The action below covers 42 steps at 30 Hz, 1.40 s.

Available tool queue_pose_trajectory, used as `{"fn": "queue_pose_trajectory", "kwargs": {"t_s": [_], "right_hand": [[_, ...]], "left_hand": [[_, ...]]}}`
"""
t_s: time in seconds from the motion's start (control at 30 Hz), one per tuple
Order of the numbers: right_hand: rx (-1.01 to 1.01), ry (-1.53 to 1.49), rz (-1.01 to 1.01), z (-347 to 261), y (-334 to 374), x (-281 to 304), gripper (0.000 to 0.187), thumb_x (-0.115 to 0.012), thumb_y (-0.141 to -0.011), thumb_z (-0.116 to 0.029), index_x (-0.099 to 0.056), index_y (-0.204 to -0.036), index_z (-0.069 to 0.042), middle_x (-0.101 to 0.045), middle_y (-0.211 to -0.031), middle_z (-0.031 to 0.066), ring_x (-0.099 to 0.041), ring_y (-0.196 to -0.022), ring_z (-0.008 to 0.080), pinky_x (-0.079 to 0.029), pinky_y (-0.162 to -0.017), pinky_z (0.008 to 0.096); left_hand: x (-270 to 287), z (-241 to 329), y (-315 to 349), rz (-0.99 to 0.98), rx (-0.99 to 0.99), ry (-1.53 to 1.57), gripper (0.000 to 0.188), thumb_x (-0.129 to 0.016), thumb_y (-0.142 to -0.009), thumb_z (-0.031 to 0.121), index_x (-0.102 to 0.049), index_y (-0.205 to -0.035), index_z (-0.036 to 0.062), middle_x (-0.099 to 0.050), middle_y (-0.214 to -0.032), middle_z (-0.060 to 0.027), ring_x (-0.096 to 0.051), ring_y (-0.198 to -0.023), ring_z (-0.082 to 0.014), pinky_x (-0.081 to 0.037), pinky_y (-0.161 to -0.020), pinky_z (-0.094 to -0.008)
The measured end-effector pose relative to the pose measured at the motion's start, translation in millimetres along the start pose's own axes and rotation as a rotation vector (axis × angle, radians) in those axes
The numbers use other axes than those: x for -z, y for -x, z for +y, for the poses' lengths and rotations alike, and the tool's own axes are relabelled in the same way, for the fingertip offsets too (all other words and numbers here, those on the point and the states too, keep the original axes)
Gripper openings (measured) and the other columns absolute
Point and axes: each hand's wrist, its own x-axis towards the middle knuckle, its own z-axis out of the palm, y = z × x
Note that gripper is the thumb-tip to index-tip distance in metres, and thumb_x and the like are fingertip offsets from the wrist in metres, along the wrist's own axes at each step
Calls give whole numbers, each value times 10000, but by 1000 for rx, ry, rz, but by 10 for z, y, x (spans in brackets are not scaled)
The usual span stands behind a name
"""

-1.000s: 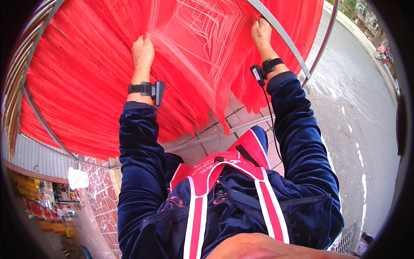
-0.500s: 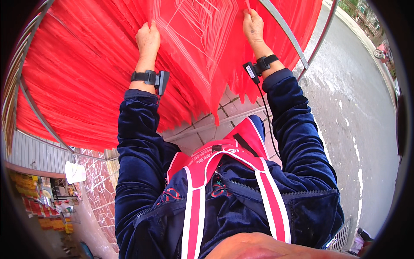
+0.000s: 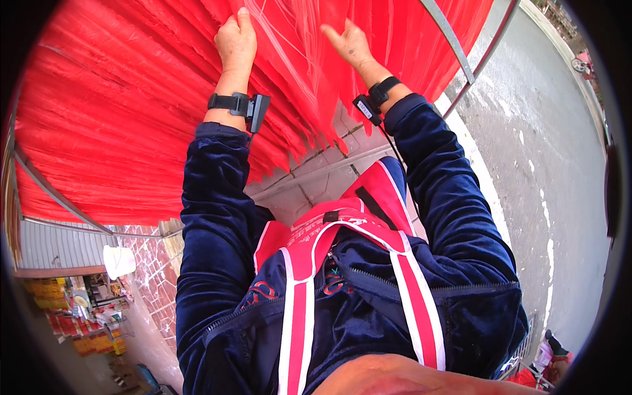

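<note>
Thin red sheets (image 3: pixel 151 112) hang close together in long folds in front of me, their lower edges ragged. Fine pale lines run over the sheet between my hands. My left hand (image 3: pixel 237 45) is closed at this lined sheet's left edge, thumb on top and fingers curled out of sight. To the right, my right hand (image 3: pixel 351 46) is beside the folds, its thumb spread from the fingers; nothing shows in its grasp. Each wrist wears a black strap with a small device, the left device (image 3: pixel 257 113) and the right device (image 3: pixel 367 109).
A curved metal bar (image 3: pixel 453 39) and a thinner pole (image 3: pixel 484 56) stand at the right of the sheets. Another metal bar (image 3: pixel 56 191) bends along the left. Grey road (image 3: pixel 526 145) lies to the right. A white bucket (image 3: pixel 119 262) and packed goods (image 3: pixel 79 309) are at the lower left.
My right hand has moved left and down, and its thumb has come away from the sheet. My left hand has shifted slightly right. The lined sheet, earlier spread flat, is now bunched into folds.
</note>
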Motion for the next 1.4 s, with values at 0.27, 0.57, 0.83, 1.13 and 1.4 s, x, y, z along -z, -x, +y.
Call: {"fn": "queue_pose_trajectory", "kwargs": {"t_s": [0.27, 0.57, 0.83, 1.13, 1.4], "right_hand": [[-177, 154, -335, 964, 1072, -650, 525, -603, -866, -449, -622, -1072, 33, -647, -1022, 289, -614, -1019, 428, -498, -882, 473], [-258, 189, -342, 1294, 1484, -997, 414, -564, -922, -380, -657, -975, 19, -648, -983, 283, -613, -987, 436, -499, -852, 483], [-225, -128, -200, 1517, 1683, -993, 241, -586, -925, -268, -653, -973, -42, -657, -900, 211, -630, -860, 358, -503, -742, 445], [-612, -579, -205, 1404, 1630, -990, 177, -577, -950, -140, -669, -1020, -6, -680, -748, 41, -643, -652, 109, -530, -601, 253], [-495, -534, -194, 1680, 1706, -1143, 112, -584, -941, -55, -623, -1009, 25, -686, -888, 69, -674, -797, 124, -559, -744, 260]], "left_hand": [[-664, -517, 1052, -250, 197, -72, 492, -654, -839, 489, -648, -838, -3, -653, -787, -276, -636, -796, -471, -500, -722, -531], [-1120, -954, 2208, -650, 525, -131, 718, -706, -722, 641, -669, -1137, 57, -694, -1073, -176, -650, -1026, -357, -506, -877, -443], [-1701, -879, 2477, -717, 533, -91, 657, -635, -816, 596, -661, -1161, 37, -706, -976, -195, -667, -974, -353, -506, -872, -424], [-2032, -1273, 2633, -496, 408, 76, 388, -649, -910, 360, -640, -876, -26, -695, -714, -121, -681, -593, -208, -553, -544, -331], [-2050, -1268, 2607, -618, 746, 150, 423, -600, -936, 351, -608, -754, -31, -668, -640, -192, -689, -574, -275, -552, -571, -390]]}}
